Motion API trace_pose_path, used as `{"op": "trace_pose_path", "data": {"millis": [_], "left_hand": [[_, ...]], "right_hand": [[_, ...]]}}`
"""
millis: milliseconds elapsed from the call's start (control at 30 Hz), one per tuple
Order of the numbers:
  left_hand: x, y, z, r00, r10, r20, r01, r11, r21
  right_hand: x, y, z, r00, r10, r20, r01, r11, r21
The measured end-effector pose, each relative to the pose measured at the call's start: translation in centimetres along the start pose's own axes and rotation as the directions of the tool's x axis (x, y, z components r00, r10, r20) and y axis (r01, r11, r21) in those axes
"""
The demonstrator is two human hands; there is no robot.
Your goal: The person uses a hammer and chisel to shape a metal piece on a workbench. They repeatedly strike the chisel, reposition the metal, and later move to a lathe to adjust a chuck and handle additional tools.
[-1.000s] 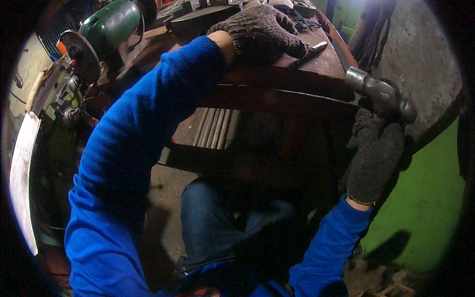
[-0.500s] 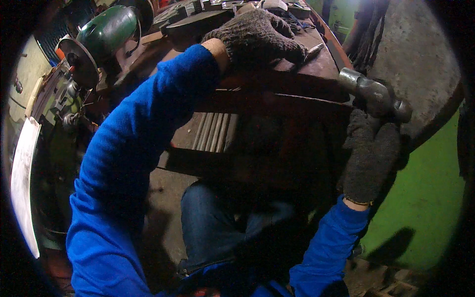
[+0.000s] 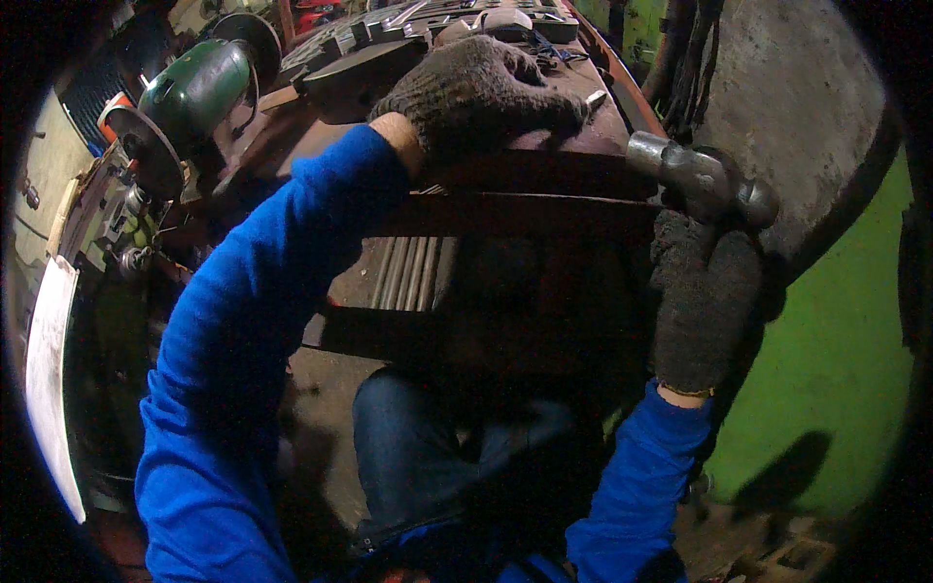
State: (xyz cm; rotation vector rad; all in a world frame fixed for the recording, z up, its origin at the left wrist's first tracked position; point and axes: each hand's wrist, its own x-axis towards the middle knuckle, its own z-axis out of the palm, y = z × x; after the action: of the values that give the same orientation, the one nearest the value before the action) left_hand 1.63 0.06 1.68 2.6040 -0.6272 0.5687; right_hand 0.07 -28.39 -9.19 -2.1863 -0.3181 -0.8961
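Observation:
My left hand (image 3: 476, 92), in a dark knitted glove, reaches over the near end of the workbench (image 3: 607, 136). Its fingers are closed, and a small pale piece (image 3: 595, 99) pokes out at the fingertips; the rest of that piece is hidden. To the right, my right hand (image 3: 705, 306), gloved alike, is wrapped round the handle of a ball-peen hammer (image 3: 702, 177). The hammer's metal head is raised beside the bench's right corner, flat face toward the bench and ball end pointing right. Most of the handle is hidden by the glove.
A green bench grinder (image 3: 194, 87) with wheels stands at the left. Metal blocks (image 3: 364, 34) and a round dark plate (image 3: 360, 73) lie beyond my left hand. Several rods (image 3: 406, 274) show beneath the bench. A grey slab (image 3: 787, 117) and green wall (image 3: 836, 369) flank the right.
The whole view has shifted a little, with bench and grinder now lower and farther left. The hammer sits slightly farther left, and less of the pale piece shows. Both hands keep their hold.

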Motion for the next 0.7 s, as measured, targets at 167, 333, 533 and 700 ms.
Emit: {"op": "trace_pose_path", "data": {"millis": [167, 333, 533, 700], "left_hand": [[0.8, 1.3, 0.7, 0.993, -0.119, 0.015, 0.116, 0.985, 0.125], [0.3, 0.3, -0.1, 0.969, -0.242, 0.050, 0.242, 0.970, 0.000], [0.4, -3.0, -1.5, 0.968, -0.231, 0.094, 0.248, 0.931, -0.267], [-0.5, -2.4, -3.6, 0.929, -0.371, -0.016, 0.365, 0.922, -0.130]], "right_hand": [[-0.6, 1.3, 0.3, 0.996, -0.081, -0.045, 0.081, 0.997, -0.006], [0.0, -0.2, 0.6, 1.000, -0.020, -0.001, 0.020, 0.995, 0.099], [-0.9, 1.2, 1.4, 0.939, -0.311, -0.145, 0.286, 0.943, -0.169], [-0.3, 0.1, 0.8, 0.984, -0.166, -0.070, 0.171, 0.984, 0.058]]}}
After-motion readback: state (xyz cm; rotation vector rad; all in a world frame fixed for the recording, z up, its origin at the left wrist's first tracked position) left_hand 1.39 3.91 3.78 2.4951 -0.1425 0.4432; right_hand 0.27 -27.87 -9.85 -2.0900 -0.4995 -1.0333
